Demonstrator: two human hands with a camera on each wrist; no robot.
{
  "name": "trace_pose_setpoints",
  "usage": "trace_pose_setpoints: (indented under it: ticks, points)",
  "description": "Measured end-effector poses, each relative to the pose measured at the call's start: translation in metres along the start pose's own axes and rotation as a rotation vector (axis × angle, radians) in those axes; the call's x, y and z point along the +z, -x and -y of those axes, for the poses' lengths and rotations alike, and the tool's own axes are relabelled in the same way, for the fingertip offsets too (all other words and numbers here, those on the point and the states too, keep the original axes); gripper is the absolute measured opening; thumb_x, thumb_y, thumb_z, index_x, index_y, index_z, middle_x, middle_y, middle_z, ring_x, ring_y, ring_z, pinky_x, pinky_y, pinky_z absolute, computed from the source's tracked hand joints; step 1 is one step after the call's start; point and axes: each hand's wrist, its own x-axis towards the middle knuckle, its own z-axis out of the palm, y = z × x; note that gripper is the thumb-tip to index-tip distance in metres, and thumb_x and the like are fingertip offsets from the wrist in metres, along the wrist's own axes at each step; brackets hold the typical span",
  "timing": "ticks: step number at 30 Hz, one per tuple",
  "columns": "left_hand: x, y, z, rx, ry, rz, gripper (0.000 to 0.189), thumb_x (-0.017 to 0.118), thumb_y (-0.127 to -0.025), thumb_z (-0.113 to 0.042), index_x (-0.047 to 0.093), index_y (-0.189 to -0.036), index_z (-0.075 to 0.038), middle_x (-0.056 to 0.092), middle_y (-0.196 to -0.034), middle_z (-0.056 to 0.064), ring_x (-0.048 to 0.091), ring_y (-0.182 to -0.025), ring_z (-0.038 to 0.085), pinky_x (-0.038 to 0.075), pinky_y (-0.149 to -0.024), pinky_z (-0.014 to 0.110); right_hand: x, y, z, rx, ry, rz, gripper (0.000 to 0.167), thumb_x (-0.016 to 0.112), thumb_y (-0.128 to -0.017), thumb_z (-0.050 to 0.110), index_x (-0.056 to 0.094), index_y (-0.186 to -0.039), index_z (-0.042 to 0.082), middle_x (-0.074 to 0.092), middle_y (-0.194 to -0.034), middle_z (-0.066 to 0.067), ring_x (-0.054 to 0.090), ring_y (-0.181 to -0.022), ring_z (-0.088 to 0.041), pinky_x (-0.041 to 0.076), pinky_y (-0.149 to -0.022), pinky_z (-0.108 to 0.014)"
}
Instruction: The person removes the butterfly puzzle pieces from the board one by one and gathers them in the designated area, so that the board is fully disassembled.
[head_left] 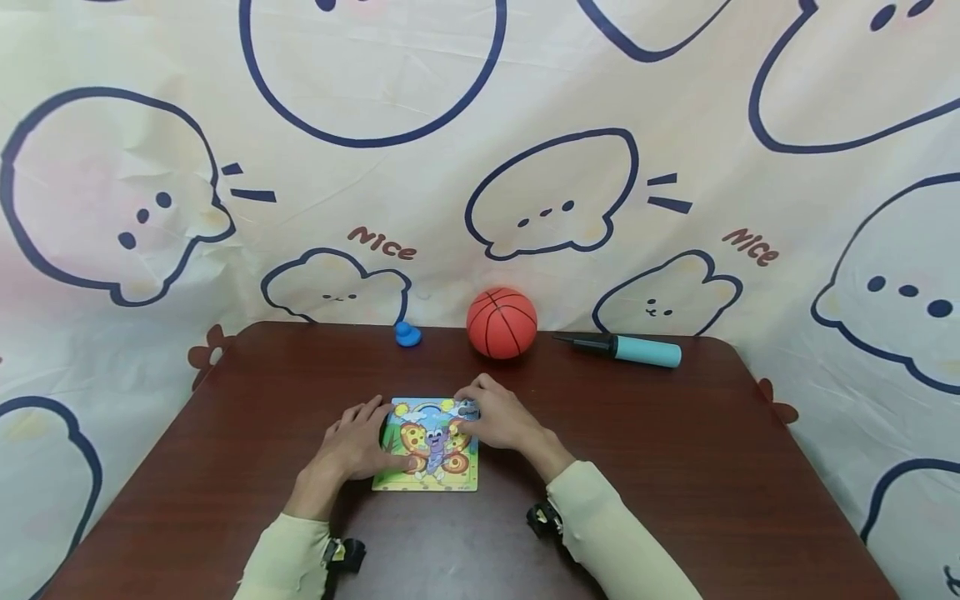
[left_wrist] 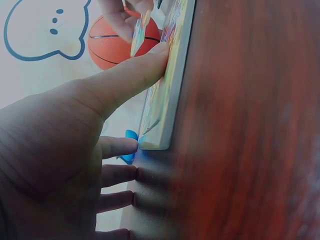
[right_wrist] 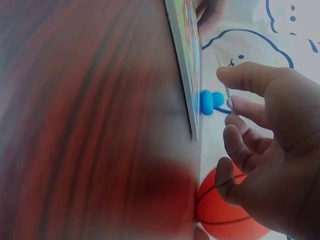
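Observation:
A colourful butterfly jigsaw puzzle (head_left: 435, 443) lies flat on the table, its thick pale edge visible in both wrist views. My left hand (head_left: 356, 442) rests at its left side; the thumb presses on the puzzle's face while the other fingers stretch out beside the edge. Over the upper right corner, my right hand (head_left: 498, 412) pinches a small puzzle piece (left_wrist: 139, 37) between thumb and index finger. That piece is held above the board, and the right wrist view shows it nearly edge-on. The right hand's remaining fingers are loosely bent.
Along the table's (head_left: 300, 367) back edge stand a small blue rubber duck (head_left: 407, 335), a red basketball (head_left: 502, 323) and a light-blue and black hand pump (head_left: 637, 349). A cartoon-printed cloth (head_left: 435, 192) hangs right behind them.

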Motion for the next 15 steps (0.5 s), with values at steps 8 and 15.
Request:
trace_pose_setpoints:
  ticks: [8, 15]
  points:
    - [-0.001, 0.002, 0.001, -0.003, -0.006, 0.000, 0.108, 0.077, -0.063, -0.068, 0.040, -0.146, -0.010, 0.027, -0.157, 0.022, 0.027, -0.139, 0.046, 0.026, -0.105, 0.071, -0.008, 0.008, -0.019, 0.039, 0.023, -0.021, 0.043, 0.074, -0.084, 0.036, 0.063, -0.124, 0.023, 0.051, -0.108, 0.006, 0.051, -0.093, -0.010, 0.049, -0.080, -0.027]
    - [-0.001, 0.002, 0.001, 0.004, -0.002, -0.002, 0.107, 0.077, -0.063, -0.067, 0.041, -0.146, -0.011, 0.028, -0.157, 0.021, 0.027, -0.139, 0.046, 0.027, -0.105, 0.071, -0.018, 0.015, -0.034, 0.094, 0.019, -0.014, 0.040, 0.074, -0.084, 0.033, 0.064, -0.122, 0.022, 0.052, -0.108, 0.005, 0.051, -0.094, -0.012, 0.050, -0.082, -0.030]
